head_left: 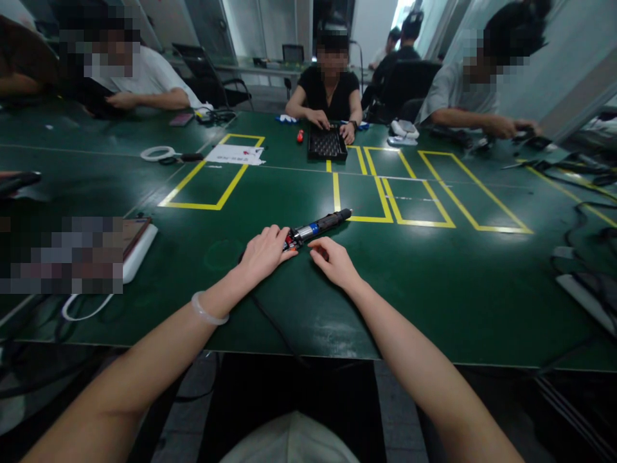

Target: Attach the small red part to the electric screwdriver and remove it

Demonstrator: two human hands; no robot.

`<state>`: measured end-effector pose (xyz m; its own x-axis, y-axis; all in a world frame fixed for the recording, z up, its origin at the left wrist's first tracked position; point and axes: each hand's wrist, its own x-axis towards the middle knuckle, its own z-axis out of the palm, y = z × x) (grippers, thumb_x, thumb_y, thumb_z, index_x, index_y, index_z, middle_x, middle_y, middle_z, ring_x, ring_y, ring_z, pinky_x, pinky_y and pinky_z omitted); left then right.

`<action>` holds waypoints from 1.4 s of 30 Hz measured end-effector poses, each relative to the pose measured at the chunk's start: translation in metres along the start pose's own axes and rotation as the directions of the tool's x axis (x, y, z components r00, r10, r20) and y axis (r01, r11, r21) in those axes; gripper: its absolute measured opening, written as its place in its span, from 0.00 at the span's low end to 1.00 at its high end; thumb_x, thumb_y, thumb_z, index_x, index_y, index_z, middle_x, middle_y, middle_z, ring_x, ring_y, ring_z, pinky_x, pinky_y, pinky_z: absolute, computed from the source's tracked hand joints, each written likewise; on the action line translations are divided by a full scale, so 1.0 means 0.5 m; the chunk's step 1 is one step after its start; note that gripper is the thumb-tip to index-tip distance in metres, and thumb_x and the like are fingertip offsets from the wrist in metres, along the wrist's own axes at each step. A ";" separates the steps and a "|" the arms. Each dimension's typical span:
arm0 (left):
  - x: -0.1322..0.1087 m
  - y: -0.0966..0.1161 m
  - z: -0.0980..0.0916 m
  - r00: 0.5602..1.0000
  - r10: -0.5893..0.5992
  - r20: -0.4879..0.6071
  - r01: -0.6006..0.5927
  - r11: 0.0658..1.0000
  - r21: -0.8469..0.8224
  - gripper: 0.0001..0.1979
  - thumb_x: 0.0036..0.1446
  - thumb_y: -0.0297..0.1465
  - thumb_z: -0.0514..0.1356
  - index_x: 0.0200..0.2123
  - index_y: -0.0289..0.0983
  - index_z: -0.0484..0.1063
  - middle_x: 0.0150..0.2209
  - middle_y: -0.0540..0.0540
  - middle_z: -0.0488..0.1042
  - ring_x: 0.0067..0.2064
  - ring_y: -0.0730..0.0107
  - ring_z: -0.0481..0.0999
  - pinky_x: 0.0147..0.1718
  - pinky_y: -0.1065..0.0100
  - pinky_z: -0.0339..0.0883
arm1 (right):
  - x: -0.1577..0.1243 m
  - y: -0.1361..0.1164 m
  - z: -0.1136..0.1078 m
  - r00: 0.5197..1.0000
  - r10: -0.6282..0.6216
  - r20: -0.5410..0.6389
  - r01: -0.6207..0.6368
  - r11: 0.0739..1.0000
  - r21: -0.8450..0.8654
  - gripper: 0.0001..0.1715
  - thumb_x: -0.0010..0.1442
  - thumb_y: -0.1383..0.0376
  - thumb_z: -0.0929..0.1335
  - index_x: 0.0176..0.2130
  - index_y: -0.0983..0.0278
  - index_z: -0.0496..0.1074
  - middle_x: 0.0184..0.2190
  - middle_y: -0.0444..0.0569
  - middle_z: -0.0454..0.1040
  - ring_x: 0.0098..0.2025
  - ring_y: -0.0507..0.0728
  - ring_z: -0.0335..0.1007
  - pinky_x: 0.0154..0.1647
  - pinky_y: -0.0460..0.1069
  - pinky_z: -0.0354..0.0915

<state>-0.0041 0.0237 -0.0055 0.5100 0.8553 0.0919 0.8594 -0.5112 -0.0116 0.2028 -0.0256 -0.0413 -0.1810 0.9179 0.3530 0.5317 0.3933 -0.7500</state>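
Observation:
A slim power tool (315, 227) with a black tip, a silver and blue section and red parts lies slanted on the green table (434, 289). My left hand (266, 252) is wrapped over its near end, which the palm hides; a clear bangle is on that wrist. My right hand (333, 260) rests on the table just to the right of the tool, its fingers curled with thumb and forefinger close together. Nothing shows between them. A dark cable (274, 321) runs from near my left hand to the table's front edge.
Yellow tape rectangles (388, 199) mark the table. Across it a person handles a black tray (327, 144) beside a small red object (300, 136). A white paper (235, 154) and a magnifier (158, 154) lie left. Cables (573, 225) trail at right.

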 end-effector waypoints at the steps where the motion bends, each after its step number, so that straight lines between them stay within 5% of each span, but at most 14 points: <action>1: 0.001 -0.010 0.000 1.000 -0.001 0.004 0.001 1.000 0.018 0.29 0.64 0.47 0.57 0.61 0.35 0.63 0.50 0.33 0.68 0.50 0.46 0.69 0.44 0.59 0.65 | 0.000 0.001 -0.002 1.000 0.003 0.002 -0.003 1.000 -0.005 0.09 0.65 0.65 0.65 0.44 0.61 0.72 0.37 0.48 0.73 0.35 0.54 0.69 0.39 0.48 0.64; 14: 0.002 -0.249 0.002 0.943 -0.333 0.008 0.328 0.934 0.144 0.35 0.66 0.53 0.49 0.62 0.31 0.64 0.52 0.28 0.68 0.51 0.40 0.69 0.45 0.54 0.65 | 0.002 0.002 -0.002 0.999 -0.023 0.035 0.024 0.999 -0.029 0.06 0.65 0.68 0.65 0.40 0.63 0.73 0.34 0.45 0.69 0.32 0.51 0.66 0.36 0.47 0.62; 20: -0.018 -0.340 0.001 0.912 -0.411 0.008 0.400 0.892 0.210 0.37 0.66 0.56 0.45 0.62 0.31 0.64 0.51 0.31 0.69 0.49 0.45 0.69 0.47 0.54 0.62 | 0.004 0.006 -0.001 0.999 -0.026 0.035 0.027 0.999 -0.029 0.06 0.65 0.68 0.65 0.39 0.63 0.73 0.33 0.45 0.68 0.32 0.51 0.65 0.36 0.47 0.61; 29: -0.029 -0.328 0.005 0.918 -0.322 -0.230 0.359 0.923 0.139 0.26 0.62 0.44 0.61 0.54 0.31 0.67 0.53 0.34 0.68 0.52 0.50 0.66 0.53 0.58 0.57 | 0.003 0.007 -0.002 0.999 -0.027 0.028 0.028 0.999 -0.027 0.06 0.65 0.68 0.65 0.39 0.63 0.74 0.34 0.45 0.69 0.31 0.51 0.64 0.35 0.47 0.60; 34: -0.026 -0.320 0.003 0.935 -0.271 -0.230 0.307 0.942 0.135 0.15 0.63 0.39 0.59 0.45 0.33 0.71 0.49 0.36 0.70 0.51 0.50 0.66 0.54 0.56 0.56 | 0.002 0.006 -0.004 0.999 -0.030 0.025 0.031 0.999 -0.039 0.06 0.65 0.69 0.65 0.38 0.63 0.74 0.33 0.45 0.69 0.31 0.51 0.64 0.35 0.47 0.60; 42: -0.022 -0.297 -0.003 0.899 -0.332 -0.286 0.389 0.905 0.172 0.15 0.66 0.36 0.54 0.45 0.29 0.71 0.46 0.34 0.72 0.48 0.53 0.67 0.53 0.55 0.56 | 0.004 0.004 -0.003 0.999 -0.034 0.030 0.036 0.999 -0.038 0.06 0.65 0.69 0.66 0.38 0.63 0.74 0.33 0.45 0.69 0.31 0.52 0.64 0.35 0.47 0.60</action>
<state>-0.1372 0.0902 -0.0032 0.1621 0.9145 0.3708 0.9826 -0.1151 -0.1457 0.2046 -0.0232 -0.0413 -0.2239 0.9050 0.3617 0.5559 0.4234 -0.7153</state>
